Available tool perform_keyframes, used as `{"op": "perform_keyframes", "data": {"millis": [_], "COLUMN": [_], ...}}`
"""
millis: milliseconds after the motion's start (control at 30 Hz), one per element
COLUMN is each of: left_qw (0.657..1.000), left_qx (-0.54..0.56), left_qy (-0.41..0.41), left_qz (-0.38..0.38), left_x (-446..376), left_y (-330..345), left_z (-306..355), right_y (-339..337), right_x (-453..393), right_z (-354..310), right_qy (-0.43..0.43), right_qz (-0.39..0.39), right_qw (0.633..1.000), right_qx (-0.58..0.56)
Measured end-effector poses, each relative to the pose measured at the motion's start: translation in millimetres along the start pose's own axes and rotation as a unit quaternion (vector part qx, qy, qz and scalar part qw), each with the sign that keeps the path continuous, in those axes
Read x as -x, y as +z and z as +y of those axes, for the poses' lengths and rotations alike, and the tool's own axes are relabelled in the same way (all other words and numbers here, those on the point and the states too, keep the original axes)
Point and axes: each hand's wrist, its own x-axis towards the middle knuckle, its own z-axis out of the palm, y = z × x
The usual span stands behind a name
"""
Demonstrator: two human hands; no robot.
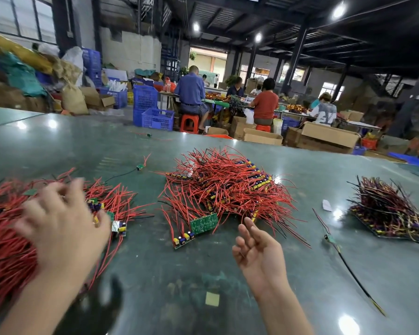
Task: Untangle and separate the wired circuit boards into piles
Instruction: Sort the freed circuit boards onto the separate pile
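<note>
A big tangle of red-wired circuit boards (225,187) lies mid-table, with a green board (203,223) at its near edge. A second red-wired pile (7,238) spreads at the left. My left hand (63,228) is blurred and lies over that left pile, fingers spread; whether it holds any wire I cannot tell. My right hand (259,252) hovers over bare table just in front of the middle pile, fingers relaxed, holding nothing. A darker pile of boards with black and red wires (390,211) sits at the right.
The glossy green table (179,274) carries stray single boards with wires (139,167) (329,238), a white paper scrap (326,205) and a yellow sticker (212,299). Beyond the far edge sit people at benches, blue crates (158,118) and cardboard boxes (329,135).
</note>
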Motion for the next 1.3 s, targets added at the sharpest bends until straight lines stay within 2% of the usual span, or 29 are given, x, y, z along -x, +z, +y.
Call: {"op": "perform_keyframes", "data": {"millis": [33,67,100,167,200,233,300,367,467,533,633,700,833,900,933,1033,1133,1300], "left_qw": [0.996,0.984,0.964,0.918,0.9,0.891,0.899,0.915,0.92,0.921,0.91,0.892,0.857,0.838,0.814,0.71,0.656,0.655], "left_qx": [0.017,0.042,0.062,0.054,0.008,-0.033,-0.051,0.006,0.085,0.131,0.254,0.331,0.426,0.483,0.526,0.626,0.649,0.66], "left_qy": [0.088,0.167,0.212,0.198,0.183,0.186,0.202,0.2,0.199,0.204,0.206,0.205,0.203,0.132,0.068,-0.108,-0.165,-0.173], "left_qz": [0.001,-0.052,-0.15,-0.339,-0.396,-0.413,-0.384,-0.351,-0.325,-0.304,-0.254,-0.232,-0.208,-0.216,-0.236,-0.304,-0.349,-0.326], "left_x": [8.7,18.1,26.9,43.1,48.8,53.5,57.2,58.7,61.8,64.2,66.9,68.4,76.9,82.5,84.7,89.7,89.8,87.7], "left_y": [0.0,3.0,8.5,30.6,42.9,53.6,67.9,75.3,71.4,67.4,58.5,47.1,33.3,33.7,33.9,39.2,44.0,43.9], "left_z": [15.6,31.3,46.1,63.1,67.2,69.9,71.3,69.7,69.5,69.0,67.8,69.6,75.1,76.8,77.6,78.1,73.9,66.4], "right_y": [0.3,0.3,0.4,0.6,0.8,1.2,1.8,2.3,5.3,7.9,12.4,16.5,19.0,16.8,16.2,17.9,17.8,17.5], "right_x": [0.0,0.4,0.5,0.6,0.6,0.4,0.3,0.5,2.2,3.7,4.6,4.9,9.5,9.9,10.1,11.1,12.8,15.3], "right_z": [1.1,2.1,3.1,4.3,4.9,5.5,6.8,8.8,12.6,17.6,30.7,41.0,47.2,45.2,44.4,44.0,45.4,45.3], "right_qy": [0.004,0.007,0.009,0.011,0.013,0.015,0.017,0.02,0.03,0.03,-0.013,-0.045,-0.104,-0.133,-0.129,-0.093,-0.093,-0.154], "right_qz": [0.002,0.004,0.005,0.008,0.009,0.01,0.012,0.011,0.006,-0.001,0.002,-0.014,-0.044,-0.045,-0.047,-0.06,-0.078,-0.092], "right_qw": [1.0,1.0,1.0,1.0,1.0,1.0,1.0,1.0,0.999,0.998,0.98,0.961,0.942,0.935,0.939,0.959,0.95,0.92], "right_qx": [-0.005,-0.008,-0.01,-0.006,-0.004,-0.003,-0.002,0.001,0.017,0.063,0.197,0.274,0.315,0.324,0.314,0.262,0.288,0.347]}}
